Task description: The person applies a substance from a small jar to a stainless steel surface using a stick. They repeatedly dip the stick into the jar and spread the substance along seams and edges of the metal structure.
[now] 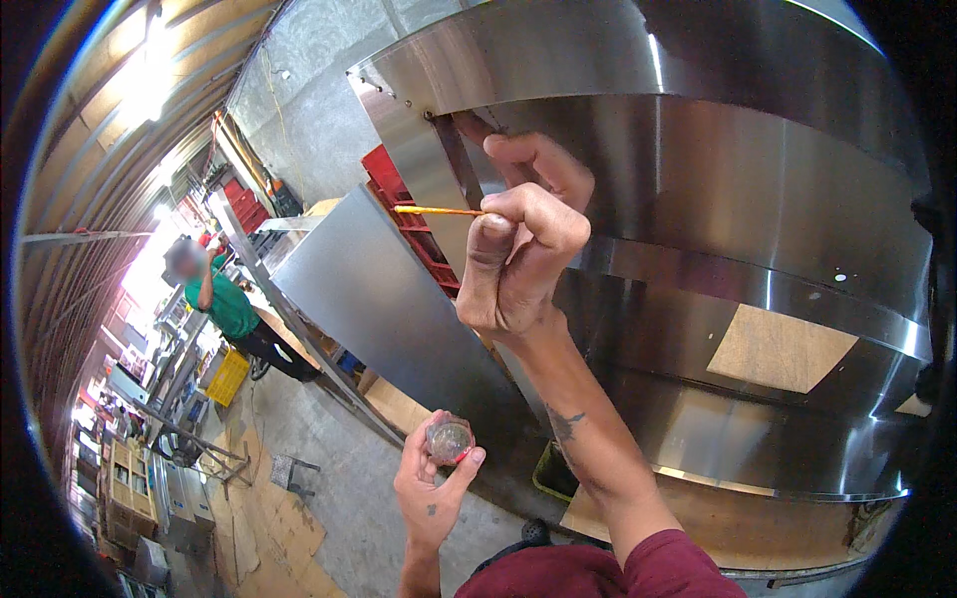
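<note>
My right hand (526, 254) is raised in front of a large shiny stainless steel structure (618, 149). Its thumb and forefinger pinch a thin yellow-orange stick (434, 209) that points left, thicker at its free tip. The hand's reflection shows in the steel just behind it. Lower down, my left hand (431, 493) is closed round a small round container (450, 440) with a greyish, see-through top and a bit of red at its edge. What is inside the container cannot be made out.
A broad grey metal panel (364, 289) leans left of the steel structure, with red crates (409, 224) behind it. A wooden board (781, 349) shows low on the steel. Farther left stand a person in green (234, 304), a yellow crate (228, 377) and a small metal stool (292, 473).
</note>
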Tool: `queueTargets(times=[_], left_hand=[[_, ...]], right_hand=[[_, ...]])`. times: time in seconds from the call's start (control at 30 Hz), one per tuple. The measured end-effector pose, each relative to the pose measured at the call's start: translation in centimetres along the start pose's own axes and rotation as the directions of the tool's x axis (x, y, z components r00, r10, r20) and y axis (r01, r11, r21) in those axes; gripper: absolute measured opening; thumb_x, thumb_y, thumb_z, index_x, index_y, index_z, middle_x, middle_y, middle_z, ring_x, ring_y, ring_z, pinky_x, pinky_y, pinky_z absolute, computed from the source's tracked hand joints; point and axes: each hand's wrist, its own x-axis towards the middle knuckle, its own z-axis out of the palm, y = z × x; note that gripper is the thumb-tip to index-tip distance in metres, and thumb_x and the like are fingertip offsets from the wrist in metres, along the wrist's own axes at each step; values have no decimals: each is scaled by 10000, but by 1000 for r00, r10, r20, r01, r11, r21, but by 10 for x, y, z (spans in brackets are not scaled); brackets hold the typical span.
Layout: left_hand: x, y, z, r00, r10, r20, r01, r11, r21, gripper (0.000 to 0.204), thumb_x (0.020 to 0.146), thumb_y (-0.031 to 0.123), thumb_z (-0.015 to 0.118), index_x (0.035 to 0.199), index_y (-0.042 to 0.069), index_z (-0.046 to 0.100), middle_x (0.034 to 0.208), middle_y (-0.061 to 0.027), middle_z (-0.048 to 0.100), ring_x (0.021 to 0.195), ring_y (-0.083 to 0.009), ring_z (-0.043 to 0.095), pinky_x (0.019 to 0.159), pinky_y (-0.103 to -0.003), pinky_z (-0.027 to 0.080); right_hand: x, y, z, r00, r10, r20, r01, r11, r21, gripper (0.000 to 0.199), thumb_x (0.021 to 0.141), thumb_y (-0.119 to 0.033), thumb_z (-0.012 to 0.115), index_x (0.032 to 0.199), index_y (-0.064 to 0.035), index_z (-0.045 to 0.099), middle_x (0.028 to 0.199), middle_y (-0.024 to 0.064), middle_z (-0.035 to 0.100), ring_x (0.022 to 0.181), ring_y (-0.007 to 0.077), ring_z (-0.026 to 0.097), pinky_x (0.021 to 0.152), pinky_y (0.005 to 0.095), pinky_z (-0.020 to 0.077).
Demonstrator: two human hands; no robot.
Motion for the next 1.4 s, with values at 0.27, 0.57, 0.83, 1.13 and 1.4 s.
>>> queueTargets(times=[0.27,0.57,0.83,1.13,1.4], left_hand=[[3,0,1,1000,2,22,-1,1000,-31,673,946,-40,894,1539,-73,576,1372,-153,731,1227,-215,742,1080,-358,611],[3,2,2,1000,-4,29,5,999,-34,677,948,-45,890,1547,-70,575,1371,-154,734,1231,-212,739,1080,-359,610],[-2,5,2,1000,-31,3,31,999,-38,689,940,-53,887,1549,-78,567,1426,-165,704,1264,-219,718,1111,-366,587],[-6,4,-2,997,-75,5,76,997,-14,697,939,-84,865,1561,-80,551,1510,-184,655,1355,-231,666,1169,-380,554],[-5,3,-2,998,-66,20,66,998,-19,703,940,-83,865,1565,-81,545,1513,-176,650,1356,-232,666,1164,-379,556]], right_hand=[[5,-5,2,994,90,62,-89,996,-23,117,1007,-19,729,927,24,656,1360,264,550,1275,400,595,1090,483,520],[19,4,6,995,-95,-9,91,977,-191,247,1151,-169,602,1051,50,549,1039,247,638,1102,304,570,878,421,482],[2,-6,0,975,-70,-213,42,990,-131,322,1179,-288,600,1079,11,536,1230,220,575,1092,310,682,912,426,547],[-7,-12,-2,832,520,-191,-484,850,206,173,1212,-159,503,1286,-3,501,1164,145,613,1082,209,654,966,377,530],[-3,5,7,813,556,-172,-529,829,180,130,1163,-108,589,1201,16,581,1112,144,625,1011,229,624,924,392,513]])
